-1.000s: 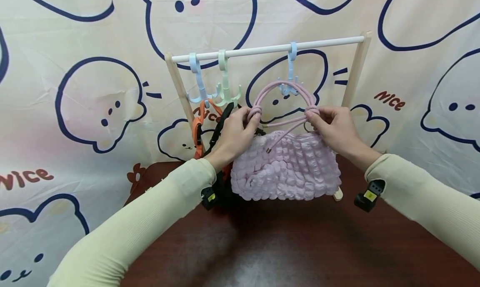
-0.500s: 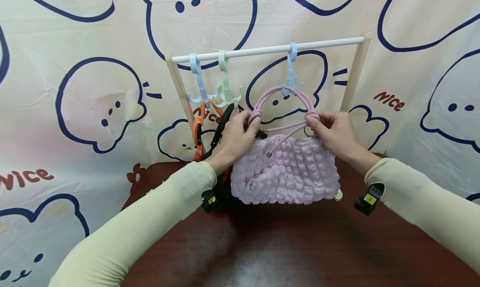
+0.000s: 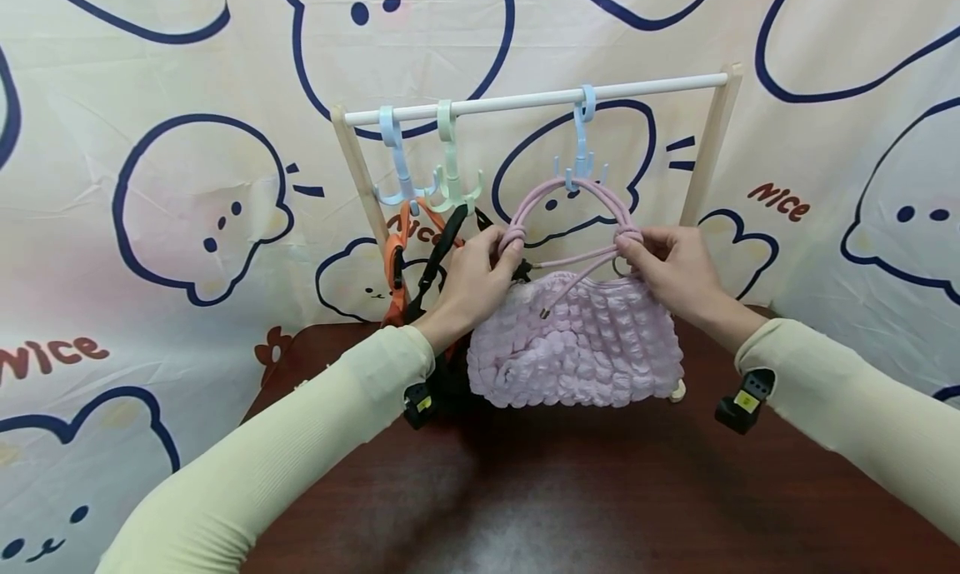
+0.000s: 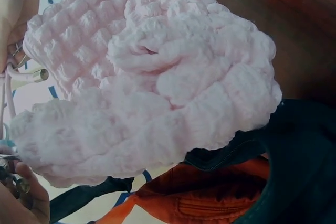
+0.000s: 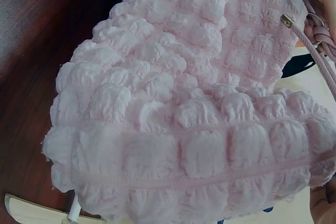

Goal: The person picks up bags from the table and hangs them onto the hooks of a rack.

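A pink puffy handbag hangs below both hands in the head view. My left hand pinches the knot at the left base of its looped cord handle. The knot on the right side is pinched by my right hand. The top of the handle overlaps the prongs of a light blue hook; whether it rests on them I cannot tell. One loose cord end with a metal tip dangles over the bag. Puckered pink fabric fills most of both wrist views, as the bag hides much of the hands.
A white rail on wooden posts carries the hooks. Left of the pink bag, a blue hook and a green hook hold an orange strap and a black strap. Below spreads a dark brown table.
Both hands have lowered the pink bag slightly. Its handle's top has come down from above the blue hook's prongs to their level. Both hands keep their grip on the knots.
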{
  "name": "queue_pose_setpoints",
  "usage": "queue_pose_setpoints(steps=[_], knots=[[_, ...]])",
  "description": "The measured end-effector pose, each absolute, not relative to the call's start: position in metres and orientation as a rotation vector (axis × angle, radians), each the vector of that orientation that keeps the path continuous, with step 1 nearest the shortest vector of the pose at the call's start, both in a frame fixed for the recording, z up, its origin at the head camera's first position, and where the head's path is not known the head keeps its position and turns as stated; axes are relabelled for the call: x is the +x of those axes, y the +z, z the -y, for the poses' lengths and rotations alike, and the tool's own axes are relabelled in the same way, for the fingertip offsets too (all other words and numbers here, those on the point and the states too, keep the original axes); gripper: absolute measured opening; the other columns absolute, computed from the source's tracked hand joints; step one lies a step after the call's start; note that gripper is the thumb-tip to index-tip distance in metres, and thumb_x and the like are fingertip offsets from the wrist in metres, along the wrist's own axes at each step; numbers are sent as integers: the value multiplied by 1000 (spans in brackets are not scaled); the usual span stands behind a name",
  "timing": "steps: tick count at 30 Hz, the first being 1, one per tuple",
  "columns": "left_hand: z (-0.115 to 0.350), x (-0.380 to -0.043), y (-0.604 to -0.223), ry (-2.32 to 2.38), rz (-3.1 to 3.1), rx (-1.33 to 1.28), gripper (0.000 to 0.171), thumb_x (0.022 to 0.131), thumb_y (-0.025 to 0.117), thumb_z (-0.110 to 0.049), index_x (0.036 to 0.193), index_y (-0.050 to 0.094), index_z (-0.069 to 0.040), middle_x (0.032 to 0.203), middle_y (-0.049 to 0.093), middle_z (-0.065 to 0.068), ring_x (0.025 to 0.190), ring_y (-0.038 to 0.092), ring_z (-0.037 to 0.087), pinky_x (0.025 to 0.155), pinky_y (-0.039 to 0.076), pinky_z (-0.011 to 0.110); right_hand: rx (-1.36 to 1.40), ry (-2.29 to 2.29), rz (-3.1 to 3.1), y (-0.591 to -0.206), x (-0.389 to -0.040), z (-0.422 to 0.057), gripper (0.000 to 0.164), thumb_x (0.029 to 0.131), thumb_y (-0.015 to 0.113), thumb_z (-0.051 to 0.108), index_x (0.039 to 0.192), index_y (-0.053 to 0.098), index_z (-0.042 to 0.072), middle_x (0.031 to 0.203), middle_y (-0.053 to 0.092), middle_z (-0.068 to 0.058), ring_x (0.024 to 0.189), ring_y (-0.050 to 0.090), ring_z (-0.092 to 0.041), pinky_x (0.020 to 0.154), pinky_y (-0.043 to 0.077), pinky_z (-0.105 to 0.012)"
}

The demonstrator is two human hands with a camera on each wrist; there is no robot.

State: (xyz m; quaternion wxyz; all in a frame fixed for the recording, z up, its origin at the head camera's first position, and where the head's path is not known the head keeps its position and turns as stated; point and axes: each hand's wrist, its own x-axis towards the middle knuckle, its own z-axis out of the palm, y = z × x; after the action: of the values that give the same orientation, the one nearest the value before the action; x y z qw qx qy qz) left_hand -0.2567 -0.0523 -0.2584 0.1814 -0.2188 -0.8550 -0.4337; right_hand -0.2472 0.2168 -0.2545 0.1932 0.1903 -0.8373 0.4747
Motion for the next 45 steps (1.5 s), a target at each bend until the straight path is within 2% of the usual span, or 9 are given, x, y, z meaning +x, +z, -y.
queue_pose_setpoints(steps=[27, 38, 45], knots=[[48, -255, -263, -1244, 2426, -611, 25, 106, 51, -33, 104, 61, -10, 81, 57, 3, 66, 51, 18, 62, 41, 30, 551, 1318, 2348, -261, -247, -220, 30, 102, 60, 20, 111, 73, -6, 76, 65, 23, 66, 61, -2, 60, 53, -17], [48, -255, -265, -1222, 2428, -608, 26, 106, 51, -34, 104, 62, -11, 81, 58, 3, 66, 52, 18, 62, 42, 30, 550, 1301, 2360, -263, -247, -221, 29, 103, 60, 20, 109, 73, -5, 73, 63, 17, 65, 57, -4, 59, 51, -18], [49, -254, -267, -1224, 2433, -620, 24, 106, 51, -31, 103, 62, -9, 81, 58, 4, 67, 52, 18, 62, 42, 29, 562, 1316, 2354, -265, -246, -222, 29, 103, 60, 19, 107, 73, -6, 72, 63, 17, 64, 57, -4, 58, 50, -18]])
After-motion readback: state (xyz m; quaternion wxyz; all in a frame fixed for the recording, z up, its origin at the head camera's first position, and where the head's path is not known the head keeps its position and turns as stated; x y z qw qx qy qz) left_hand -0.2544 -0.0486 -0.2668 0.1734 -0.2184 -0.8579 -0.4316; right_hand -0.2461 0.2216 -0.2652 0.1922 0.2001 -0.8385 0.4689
